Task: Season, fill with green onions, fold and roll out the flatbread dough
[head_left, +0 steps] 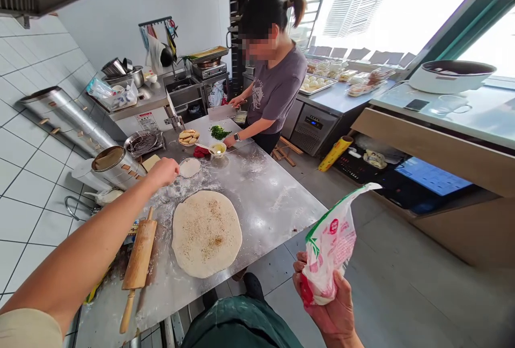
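My left hand [163, 171] reaches far over the floured steel table [277, 198], fingers closed beside a small white dish [189, 167]; whether it pinches anything I cannot tell. My right hand [332, 305] holds a white plastic bag [328, 246] with red and green print out over the floor, right of the table. A large flat round of dough [206, 232] sprinkled with seasoning lies on the table in front of me. A wooden rolling pin [139, 265] lies to its left.
A co-worker in a grey shirt [276, 88] chops greens [219, 132] at the table's far end. A plate of pastries [189, 137], a small bowl [218, 148] and metal cylinders [116, 164] stand nearby. Counters [422, 139] with trays and a white pot [450, 75] line the right.
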Action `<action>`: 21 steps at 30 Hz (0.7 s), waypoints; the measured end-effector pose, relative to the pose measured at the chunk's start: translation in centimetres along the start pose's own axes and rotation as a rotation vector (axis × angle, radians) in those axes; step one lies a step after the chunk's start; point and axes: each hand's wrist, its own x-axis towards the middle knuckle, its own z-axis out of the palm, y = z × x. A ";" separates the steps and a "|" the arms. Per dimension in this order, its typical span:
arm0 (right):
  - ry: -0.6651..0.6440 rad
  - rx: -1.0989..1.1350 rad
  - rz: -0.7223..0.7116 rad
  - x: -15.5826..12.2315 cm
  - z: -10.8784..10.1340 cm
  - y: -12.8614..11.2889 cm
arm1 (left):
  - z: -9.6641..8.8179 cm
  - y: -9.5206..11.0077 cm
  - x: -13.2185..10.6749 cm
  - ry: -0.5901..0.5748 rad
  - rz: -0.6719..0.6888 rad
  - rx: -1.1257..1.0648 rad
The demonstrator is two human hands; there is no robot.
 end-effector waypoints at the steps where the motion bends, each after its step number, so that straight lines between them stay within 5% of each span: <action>1: -0.002 -0.006 0.001 0.1 0.0 0.1 | 0.1 -0.8 -0.4 -0.006 -0.011 0.006; 8: -0.034 -0.033 0.033 1.0 0.1 1.1 | 2.0 -3.8 -5.3 -0.144 0.004 -0.053; 14: -0.091 -0.093 0.059 1.5 1.0 2.0 | 4.7 -2.3 -6.9 -0.201 0.125 -0.111; 21: -0.067 -0.086 0.102 1.7 1.9 2.7 | 5.3 -1.3 -8.6 -0.181 0.179 -0.099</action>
